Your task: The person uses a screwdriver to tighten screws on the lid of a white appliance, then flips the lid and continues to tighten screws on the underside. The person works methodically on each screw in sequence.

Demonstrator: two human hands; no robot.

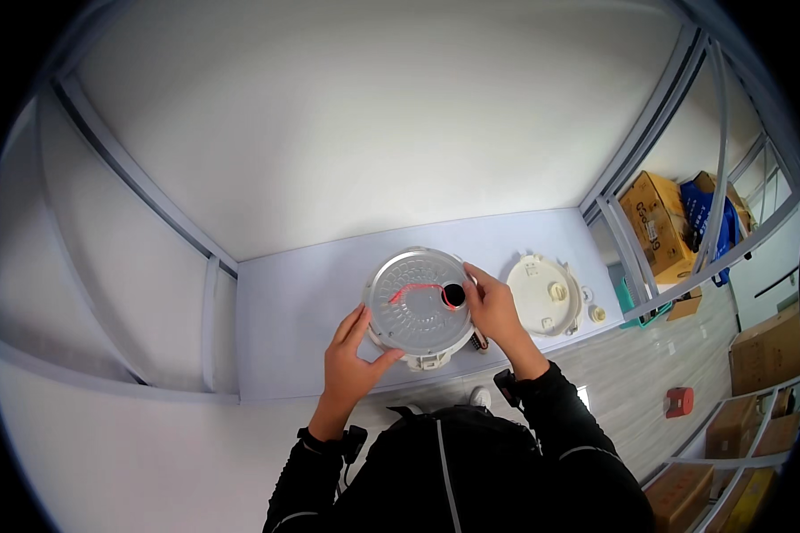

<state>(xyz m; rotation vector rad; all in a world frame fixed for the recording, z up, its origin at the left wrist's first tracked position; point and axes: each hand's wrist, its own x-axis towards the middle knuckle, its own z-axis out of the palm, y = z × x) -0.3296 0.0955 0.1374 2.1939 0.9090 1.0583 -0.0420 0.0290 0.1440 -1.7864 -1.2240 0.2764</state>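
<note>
A round silver metal cover plate (418, 324) lies over a white plastic shell (428, 362), whose tabs show at the near side. It looks like part of an appliance lid. My left hand (351, 362) grips its lower left rim, thumb along the near edge. At the right rim my right hand (493, 311) holds on with its thumb and fingers. A thin red cord-like strip (415, 287) runs across the plate to a round black part or opening (453, 295). Beside my right hand, a dark brown object (479, 342) is mostly hidden.
A cream round plastic shell (524, 306) rests to the right on the white table (284, 302), with a small yellowish part (597, 314) beside it. Metal frame posts (631, 142) flank the table. Cardboard boxes (656, 226) and a red stool (680, 401) stand farther right.
</note>
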